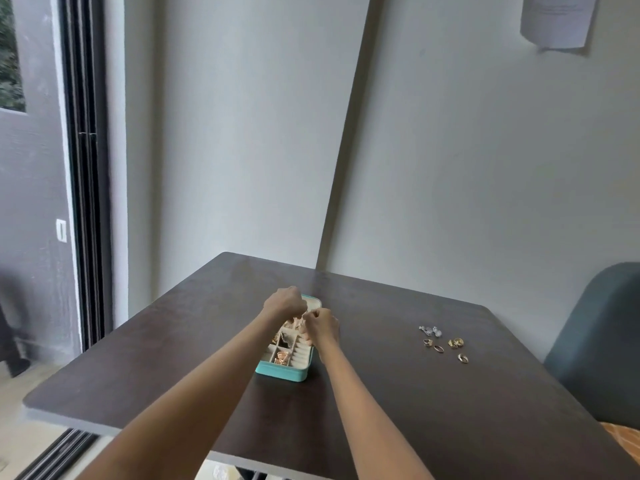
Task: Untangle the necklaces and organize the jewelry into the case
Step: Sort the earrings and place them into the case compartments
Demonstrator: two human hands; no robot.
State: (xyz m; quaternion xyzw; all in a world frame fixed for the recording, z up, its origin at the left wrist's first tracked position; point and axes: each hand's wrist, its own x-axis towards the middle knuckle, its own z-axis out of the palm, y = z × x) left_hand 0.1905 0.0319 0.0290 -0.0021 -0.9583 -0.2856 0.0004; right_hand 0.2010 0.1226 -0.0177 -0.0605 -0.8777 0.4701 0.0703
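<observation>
Both hands, left hand and right hand, fingers pinched together over teal case on desk, grip contents unclear; rings well apart.

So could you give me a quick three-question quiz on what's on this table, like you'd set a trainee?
1. True or false: the teal jewelry case is open.
2. Where do the loose rings lie? A) inside the case B) on the table to the case's right C) on the chair
3. Fill in: the left hand and right hand are both above the ____.

Key: 1 true; 2 B; 3 case.
</observation>
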